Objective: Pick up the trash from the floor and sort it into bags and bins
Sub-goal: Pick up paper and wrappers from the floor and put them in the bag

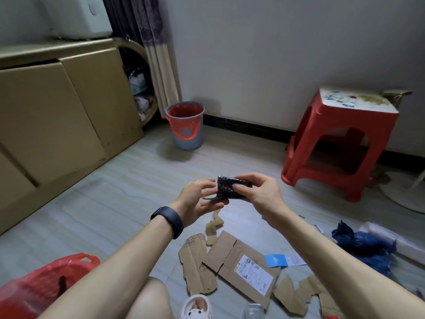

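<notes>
Pinching a small dark crinkled plastic wrapper (226,188) from both sides, the two hands held it in the air above the pale tiled floor (115,203), in the middle of the view. The left hand (197,201), with a black wristband (167,221), cupped the wrapper's left edge with curled fingers. The right hand (257,192) gripped the right edge between thumb and bent fingers. Held folded like this, the wrapper was probably being pressed flat or looked over, so that it would pack small and go to the right place.

Below the hands, torn brown cardboard lay scattered on the floor where it had likely been dropped. There were at least five pieces, the biggest a flattened cardboard sheet with a white shipping label (241,265). Just right of it lay one blue and white paper card (282,260), and further right one crumpled dark blue plastic bag (361,242).

One open red plastic bag (46,286) sat at the person's left knee, close enough to drop things into without getting up. One grey round bin with a red liner (185,125) stood well apart against the far wall, so a reach or a throw would be needed. One red plastic stool (333,143) stood by the wall on the right.

In all there were one wrapper, two hands on it, and two places to sort into.
</notes>
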`<state>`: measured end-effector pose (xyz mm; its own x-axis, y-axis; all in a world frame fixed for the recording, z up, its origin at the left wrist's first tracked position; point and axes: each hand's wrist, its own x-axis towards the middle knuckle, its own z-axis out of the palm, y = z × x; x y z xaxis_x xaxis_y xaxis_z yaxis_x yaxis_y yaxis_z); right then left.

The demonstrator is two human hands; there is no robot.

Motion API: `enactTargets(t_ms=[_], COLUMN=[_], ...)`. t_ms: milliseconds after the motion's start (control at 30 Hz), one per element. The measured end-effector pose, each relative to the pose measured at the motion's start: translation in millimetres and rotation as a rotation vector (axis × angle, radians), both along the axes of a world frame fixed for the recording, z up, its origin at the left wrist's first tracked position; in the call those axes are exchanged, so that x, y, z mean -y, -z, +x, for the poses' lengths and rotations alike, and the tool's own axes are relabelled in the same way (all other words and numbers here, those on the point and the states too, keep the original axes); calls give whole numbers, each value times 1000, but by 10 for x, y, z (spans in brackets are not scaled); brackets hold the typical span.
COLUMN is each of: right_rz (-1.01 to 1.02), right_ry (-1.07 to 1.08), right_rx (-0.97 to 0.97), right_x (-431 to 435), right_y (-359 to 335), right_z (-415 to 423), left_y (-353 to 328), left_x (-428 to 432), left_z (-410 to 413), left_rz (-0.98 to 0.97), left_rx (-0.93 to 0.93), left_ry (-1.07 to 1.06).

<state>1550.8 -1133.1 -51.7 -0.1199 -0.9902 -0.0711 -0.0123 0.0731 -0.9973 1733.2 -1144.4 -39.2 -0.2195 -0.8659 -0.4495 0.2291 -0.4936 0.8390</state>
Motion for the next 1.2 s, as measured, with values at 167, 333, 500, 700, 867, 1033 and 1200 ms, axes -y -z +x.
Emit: enactTargets(t_ms=[167,333,500,700,867,1033,1200], right_rz=[-202,-369,-343,-269,-196,-114,-293], right_ry=[-86,-140,-325,-484,-625,-795,-917], right_rx=[-244,-409,-417,-567,-695,-772,-980], right_x=[-85,-157,-260,-292,-246,-204,-401], right_y=[51,93,122,253,550,819,1161], right_z=[137,312,620,1054,1552,2205,2716], left_y=[63,40,87,382,805,1383,2030], left_x=[7,27,-1,-403,-1228,-1786,-1910], left_z=[66,295,820,2040,3254,3493,3221], left_rz=[9,80,-75,-186,-40,130,77], left_rx=[16,-18,136,442,885,1054,1437], left_ry=[38,-5,-74,-372,-527,-364,-135])
